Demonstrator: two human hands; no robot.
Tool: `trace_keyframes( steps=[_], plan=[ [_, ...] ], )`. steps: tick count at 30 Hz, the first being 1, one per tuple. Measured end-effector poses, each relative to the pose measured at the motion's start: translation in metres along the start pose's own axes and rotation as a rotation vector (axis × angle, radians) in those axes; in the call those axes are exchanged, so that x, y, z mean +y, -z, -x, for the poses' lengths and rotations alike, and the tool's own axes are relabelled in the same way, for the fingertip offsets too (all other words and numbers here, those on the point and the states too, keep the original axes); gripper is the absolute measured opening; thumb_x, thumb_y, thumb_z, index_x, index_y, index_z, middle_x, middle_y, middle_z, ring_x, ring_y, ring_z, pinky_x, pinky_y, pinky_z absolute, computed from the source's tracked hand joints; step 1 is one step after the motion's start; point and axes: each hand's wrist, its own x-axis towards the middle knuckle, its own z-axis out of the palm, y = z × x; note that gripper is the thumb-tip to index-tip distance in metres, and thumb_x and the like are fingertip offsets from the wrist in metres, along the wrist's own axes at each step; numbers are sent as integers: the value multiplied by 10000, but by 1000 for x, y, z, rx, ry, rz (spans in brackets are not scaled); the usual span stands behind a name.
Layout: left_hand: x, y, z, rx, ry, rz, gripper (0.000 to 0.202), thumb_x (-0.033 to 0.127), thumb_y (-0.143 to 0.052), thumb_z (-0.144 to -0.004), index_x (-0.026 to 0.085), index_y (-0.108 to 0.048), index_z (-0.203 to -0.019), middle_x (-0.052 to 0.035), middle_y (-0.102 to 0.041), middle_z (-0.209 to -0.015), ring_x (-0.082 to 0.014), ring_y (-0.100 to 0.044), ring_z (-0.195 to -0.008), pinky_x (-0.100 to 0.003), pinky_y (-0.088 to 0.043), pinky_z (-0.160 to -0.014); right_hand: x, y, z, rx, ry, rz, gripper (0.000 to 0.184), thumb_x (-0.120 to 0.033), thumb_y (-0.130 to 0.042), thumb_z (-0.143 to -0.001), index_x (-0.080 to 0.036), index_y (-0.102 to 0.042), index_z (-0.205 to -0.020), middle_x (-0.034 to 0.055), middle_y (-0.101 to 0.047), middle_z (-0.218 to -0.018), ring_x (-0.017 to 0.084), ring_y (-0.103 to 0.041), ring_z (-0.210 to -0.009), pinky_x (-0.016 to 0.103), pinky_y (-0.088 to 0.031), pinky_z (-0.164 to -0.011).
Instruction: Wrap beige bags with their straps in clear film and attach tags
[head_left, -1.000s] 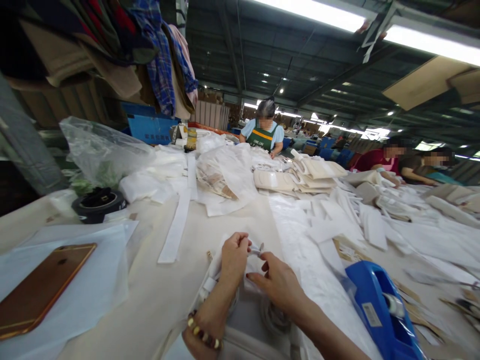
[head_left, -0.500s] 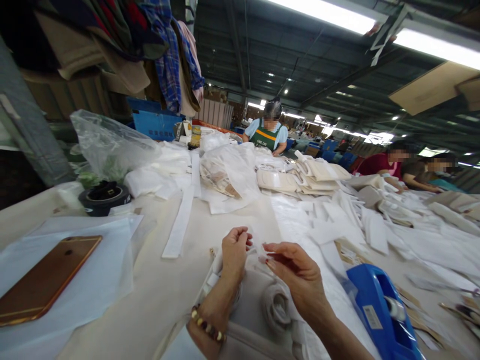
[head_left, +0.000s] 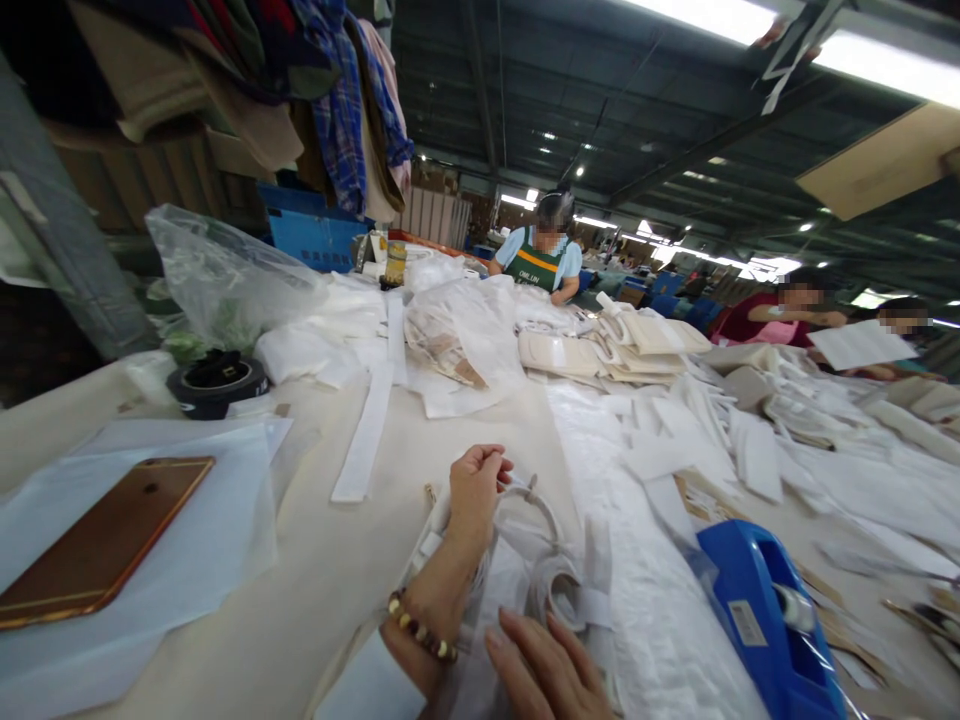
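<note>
In front of me lies a pale grey-beige item that looks like a bag, with a curved loop handle [head_left: 559, 525] standing up from it and a rolled strap [head_left: 564, 590] beside white wrapping. My left hand [head_left: 476, 490] is closed, fingertips pressed together at the handle's left end; whatever is between them is hidden. A beaded bracelet circles that wrist. My right hand [head_left: 551, 665] is nearer to me, fingers stretched out over the item's front, holding nothing. White wrapping partly covers the item between my hands.
A blue tape dispenser [head_left: 769, 620] stands at right. A phone [head_left: 105, 540] lies on white sheets at left, with a black tape roll [head_left: 217, 383] behind. Clear plastic bags [head_left: 465, 340], folded beige pieces [head_left: 645, 335] and white strips [head_left: 364, 430] cover the far side. Co-workers stand beyond.
My right hand has left the white wrapping by my left fingertips and come back towards me, opening over the item. The loop handle now shows. A co-worker at right has lifted a white sheet.
</note>
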Motion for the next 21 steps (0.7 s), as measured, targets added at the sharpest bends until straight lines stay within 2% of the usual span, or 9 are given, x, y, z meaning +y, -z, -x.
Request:
trace_keyframes(
  steps=[2,5,8,11,16,18,21],
  plan=[
    [0,0,0,-4,-6,-7,227,281,-542,-539,133,-617,-693,-7,-603,-530,-92,-494,-437,-191,-335,-425,-8,-15,16,-7,-45,108,333,-158,-392,-914,-154,-578,-1190,73,-704,-989,160,-652,-939,268,-464,-940],
    [0,-1,2,-13,-22,-23,216,276,-543,-550,133,-617,-693,-2,-599,-529,-88,-490,-435,-192,-338,-429,-16,-25,25,43,-102,117,298,-160,-379,-914,-216,-642,-1042,31,-704,-933,149,-644,-904,316,-388,-1011],
    [0,-1,3,-23,-40,-50,211,274,-543,-560,134,-618,-699,0,-599,-530,-86,-489,-437,-189,-340,-432,-20,-23,24,59,-144,89,285,-140,-383,-900,-228,-651,-944,30,-688,-944,154,-613,-946,347,-320,-1036],
    [-2,-1,0,-26,-63,-89,201,264,-542,-572,134,-621,-704,4,-596,-525,-87,-489,-434,-188,-334,-428,-17,-14,18,7,-134,-7,282,-128,-398,-848,-201,-631,-989,55,-670,-967,171,-593,-957,348,-362,-971],
    [-6,-2,-16,11,-126,-173,154,209,-533,-614,138,-624,-716,19,-588,-529,-86,-494,-438,-191,-333,-434,0,-1,5,-137,-194,-167,307,-89,-403,-761,-172,-607,-975,80,-656,-953,199,-584,-900,394,-408,-909],
    [-7,-2,-25,40,-151,-204,131,183,-524,-647,138,-620,-724,27,-583,-534,-85,-498,-446,-194,-343,-444,11,0,1,-154,-161,-169,309,-63,-389,-769,-167,-604,-965,88,-656,-994,208,-576,-930,418,-398,-918],
    [-9,-2,-35,70,-173,-246,91,154,-524,-715,133,-607,-748,37,-573,-545,-88,-503,-456,-204,-372,-465,27,-5,0,-138,-33,-153,336,-49,-361,-817,-155,-590,-1040,87,-648,-1106,221,-553,-1039,444,-373,-950]
  ],
)
